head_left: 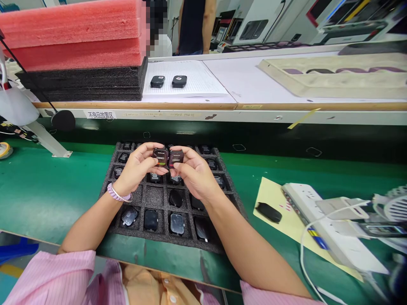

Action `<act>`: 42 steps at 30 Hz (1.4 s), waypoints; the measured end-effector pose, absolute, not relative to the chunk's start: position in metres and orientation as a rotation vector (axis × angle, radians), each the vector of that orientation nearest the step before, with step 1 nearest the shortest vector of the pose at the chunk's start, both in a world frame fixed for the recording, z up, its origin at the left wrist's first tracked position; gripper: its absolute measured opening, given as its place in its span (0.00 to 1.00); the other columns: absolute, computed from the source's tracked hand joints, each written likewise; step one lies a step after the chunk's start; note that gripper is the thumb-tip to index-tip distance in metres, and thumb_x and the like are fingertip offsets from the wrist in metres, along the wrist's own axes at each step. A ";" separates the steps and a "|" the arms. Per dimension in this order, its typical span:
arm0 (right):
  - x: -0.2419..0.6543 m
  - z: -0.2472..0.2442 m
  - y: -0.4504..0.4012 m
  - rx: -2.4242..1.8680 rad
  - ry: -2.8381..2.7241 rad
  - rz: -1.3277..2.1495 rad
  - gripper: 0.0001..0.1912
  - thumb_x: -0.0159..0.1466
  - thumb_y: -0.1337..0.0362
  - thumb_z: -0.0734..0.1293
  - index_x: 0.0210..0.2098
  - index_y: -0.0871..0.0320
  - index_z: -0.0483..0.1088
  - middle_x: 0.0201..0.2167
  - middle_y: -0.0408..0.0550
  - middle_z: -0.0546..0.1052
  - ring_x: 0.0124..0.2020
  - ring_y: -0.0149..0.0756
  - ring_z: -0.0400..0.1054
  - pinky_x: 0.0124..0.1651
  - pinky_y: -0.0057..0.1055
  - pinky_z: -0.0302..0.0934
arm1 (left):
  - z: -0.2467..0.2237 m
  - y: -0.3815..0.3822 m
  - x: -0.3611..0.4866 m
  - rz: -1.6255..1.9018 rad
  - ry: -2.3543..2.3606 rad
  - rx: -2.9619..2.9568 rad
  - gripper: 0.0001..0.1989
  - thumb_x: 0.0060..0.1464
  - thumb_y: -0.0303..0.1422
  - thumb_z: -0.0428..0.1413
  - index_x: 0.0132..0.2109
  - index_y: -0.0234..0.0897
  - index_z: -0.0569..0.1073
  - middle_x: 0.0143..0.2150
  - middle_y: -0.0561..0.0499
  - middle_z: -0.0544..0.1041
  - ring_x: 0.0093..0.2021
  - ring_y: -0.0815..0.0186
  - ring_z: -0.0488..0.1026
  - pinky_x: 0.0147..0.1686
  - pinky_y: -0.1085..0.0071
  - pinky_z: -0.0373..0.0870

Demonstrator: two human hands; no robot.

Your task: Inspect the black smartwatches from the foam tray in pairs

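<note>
Side by side above a black foam tray [153, 197], two small dark rounded-square devices are held up, one in each hand. My left hand [136, 167] pinches the left dark device [160, 156], which has a yellow-green strip low on its face. In my right hand [197, 171] is the other dark device [176, 157], with a reddish mark near the thumb. The two nearly touch; I cannot tell if they do. Similar devices, such as a shiny one [177, 223], lie in several tray pockets. Some pockets are hidden under my hands and forearms.
A white power strip [337, 228] with plugs and cables lies at the right on yellow paper [270, 190], beside a black object [269, 212]. The shelf [222, 103] behind carries foam blocks [73, 38] and two black devices [179, 81]. A person [193, 25] stands beyond.
</note>
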State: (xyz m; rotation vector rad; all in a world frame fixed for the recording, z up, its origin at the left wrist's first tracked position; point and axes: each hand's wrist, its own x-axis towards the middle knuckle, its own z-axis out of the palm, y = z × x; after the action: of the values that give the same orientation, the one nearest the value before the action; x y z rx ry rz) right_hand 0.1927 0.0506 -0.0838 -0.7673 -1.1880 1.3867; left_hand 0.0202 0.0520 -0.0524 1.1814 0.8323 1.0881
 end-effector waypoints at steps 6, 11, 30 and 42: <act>0.192 -0.084 0.051 -0.757 -1.176 1.393 0.20 0.56 0.59 0.72 0.47 0.55 0.69 0.31 0.41 0.73 0.25 0.32 0.66 0.29 0.32 0.60 | -0.055 0.052 0.021 1.123 0.842 1.209 0.18 0.50 0.29 0.59 0.49 0.36 0.69 0.42 0.49 0.78 0.29 0.67 0.80 0.32 0.73 0.81; 0.192 -0.085 0.051 -0.759 -1.180 1.395 0.22 0.56 0.58 0.74 0.49 0.54 0.69 0.32 0.42 0.74 0.25 0.32 0.66 0.29 0.32 0.60 | -0.056 0.052 0.021 1.144 0.871 1.239 0.17 0.51 0.30 0.59 0.50 0.35 0.69 0.43 0.48 0.78 0.29 0.67 0.80 0.31 0.75 0.80; 0.193 -0.089 0.051 -0.769 -1.151 1.395 0.35 0.57 0.62 0.72 0.62 0.52 0.62 0.49 0.48 0.76 0.38 0.37 0.72 0.42 0.35 0.67 | -0.036 0.027 0.018 1.186 0.851 1.400 0.17 0.57 0.30 0.57 0.53 0.34 0.72 0.43 0.48 0.77 0.27 0.72 0.78 0.28 0.79 0.76; 0.197 -0.079 0.045 -0.823 -1.284 1.303 0.31 0.60 0.55 0.76 0.60 0.49 0.65 0.47 0.48 0.72 0.36 0.36 0.70 0.41 0.33 0.69 | -0.012 -0.014 0.018 0.957 0.494 1.165 0.33 0.47 0.22 0.66 0.61 0.41 0.71 0.52 0.44 0.77 0.47 0.65 0.77 0.39 0.79 0.75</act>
State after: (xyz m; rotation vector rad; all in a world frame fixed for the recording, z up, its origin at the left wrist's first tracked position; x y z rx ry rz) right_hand 0.1972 0.0450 -0.0789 -0.8226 -1.2843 1.3029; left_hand 0.0175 -0.0142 -0.0117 1.1652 0.4938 0.9571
